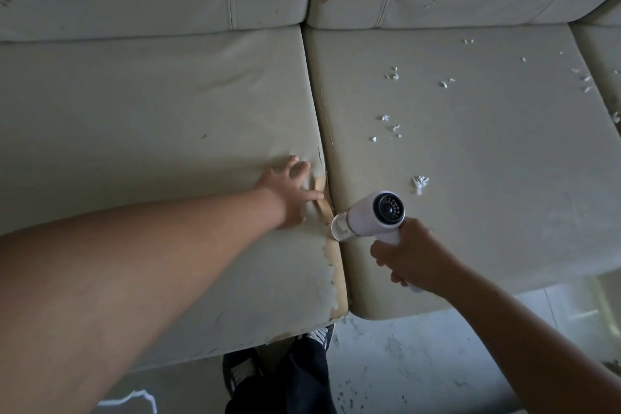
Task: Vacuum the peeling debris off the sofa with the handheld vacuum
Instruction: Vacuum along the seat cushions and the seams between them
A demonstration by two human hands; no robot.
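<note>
We are holding the vacuum [373,217] in our right hand [415,254], nozzle at the seam of the sofa [168,94], left hand [289,190] pressing flat and open beside it, while most flakes [420,182] are waiting on the right cushion.

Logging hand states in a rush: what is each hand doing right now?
Left hand: open, holding nothing, pressed flat on the left seat cushion beside the seam.
Right hand: closed on the handheld vacuum.
</note>
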